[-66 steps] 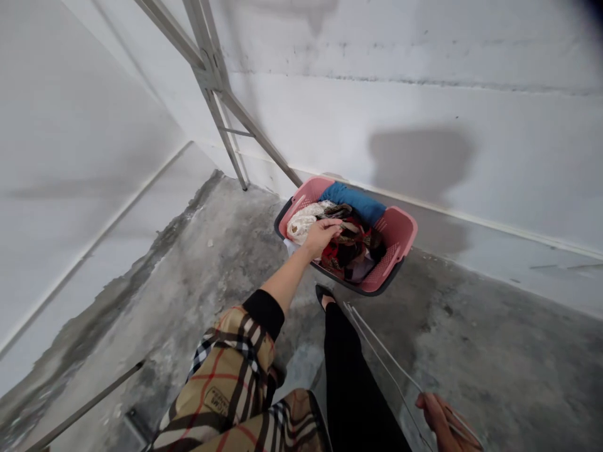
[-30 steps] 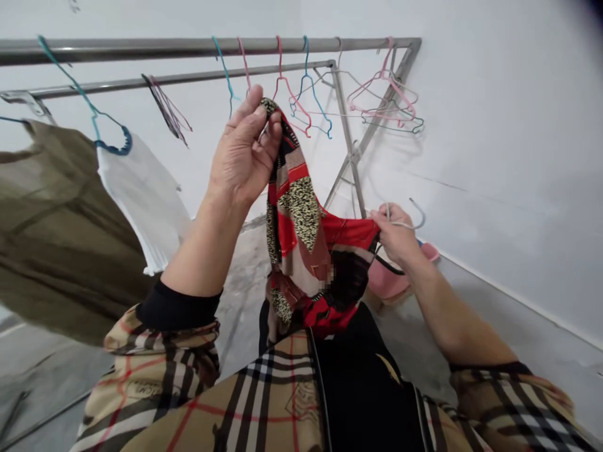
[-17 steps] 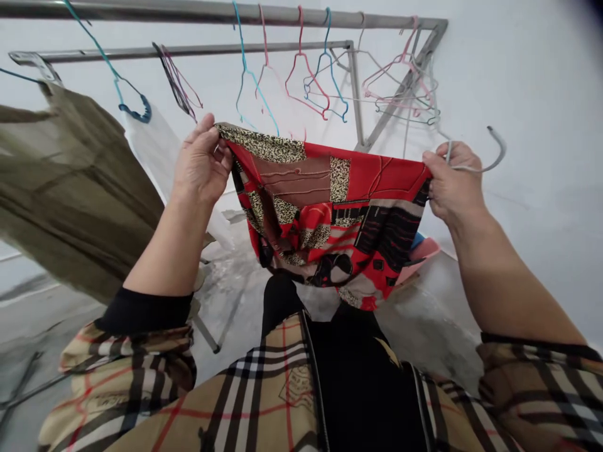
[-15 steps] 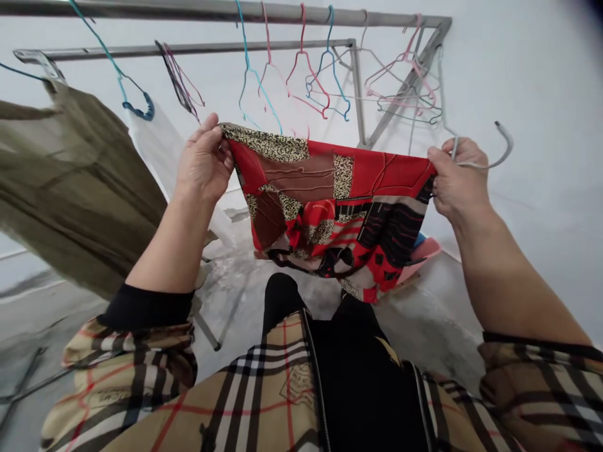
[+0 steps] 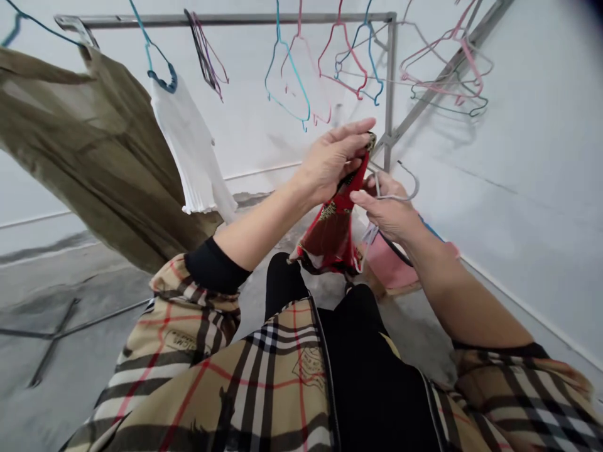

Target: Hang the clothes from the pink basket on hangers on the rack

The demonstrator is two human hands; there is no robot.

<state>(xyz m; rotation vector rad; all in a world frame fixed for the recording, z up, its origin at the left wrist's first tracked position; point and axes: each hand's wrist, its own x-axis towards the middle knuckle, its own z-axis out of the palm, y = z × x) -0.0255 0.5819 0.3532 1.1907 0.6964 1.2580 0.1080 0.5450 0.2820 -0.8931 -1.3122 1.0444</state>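
My left hand (image 5: pixel 330 164) is shut on the bunched top of a red patterned garment (image 5: pixel 332 235), which has leopard-print patches and hangs down in a narrow gathered fold. Just to the right, my right hand (image 5: pixel 386 208) grips a grey wire hanger (image 5: pixel 404 196), whose hook curves up past the fingers. The two hands nearly touch. The hanger's lower part is hidden behind my right hand and the cloth.
A metal drying rack (image 5: pixel 235 20) carries several thin coloured hangers (image 5: pixel 348 63). An olive garment (image 5: pixel 94 138) and a white pleated top (image 5: pixel 188 150) hang at the left. A pink laundry basket (image 5: pixel 391 267) sits on the concrete floor (image 5: pixel 85 314) by the wall (image 5: pixel 518 188).
The garment was stretched wide between my hands and is now bunched narrow. My hands have come together, and the rack sits higher and further right in view.
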